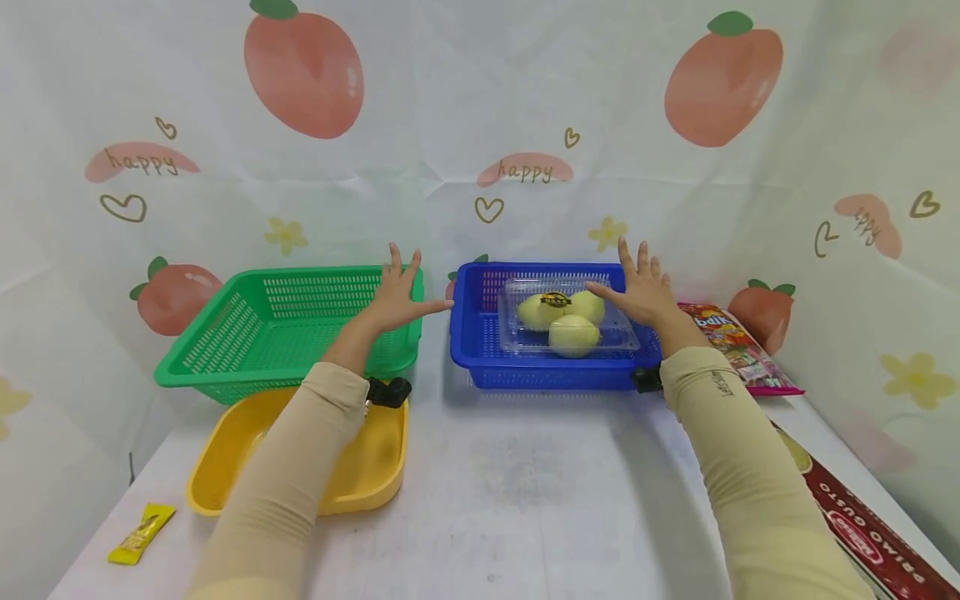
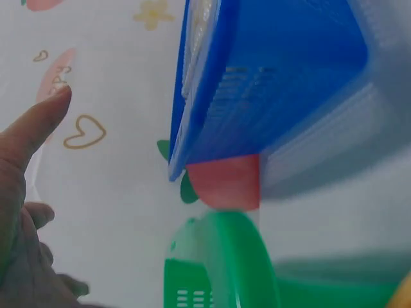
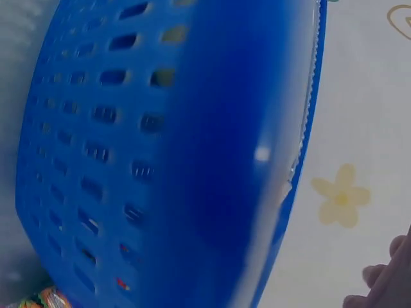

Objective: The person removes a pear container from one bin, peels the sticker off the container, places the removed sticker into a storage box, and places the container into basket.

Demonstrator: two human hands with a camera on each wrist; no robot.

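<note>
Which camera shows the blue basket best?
The head view: it shows the blue basket nearly whole, inside included. The left wrist view mainly shows its outer wall, cut off; the right wrist view, one slotted side close up.

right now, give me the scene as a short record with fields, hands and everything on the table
left hand: raised, fingers spread, holding nothing
right hand: raised, fingers spread, holding nothing
blue basket: centre, holding a clear container
container contents: three pale fruits
green basket: left of the blue one
yellow tub: before the green basket, partly behind the left sleeve
small yellow packet: front left
right side: colourful bag, dark red package
</note>
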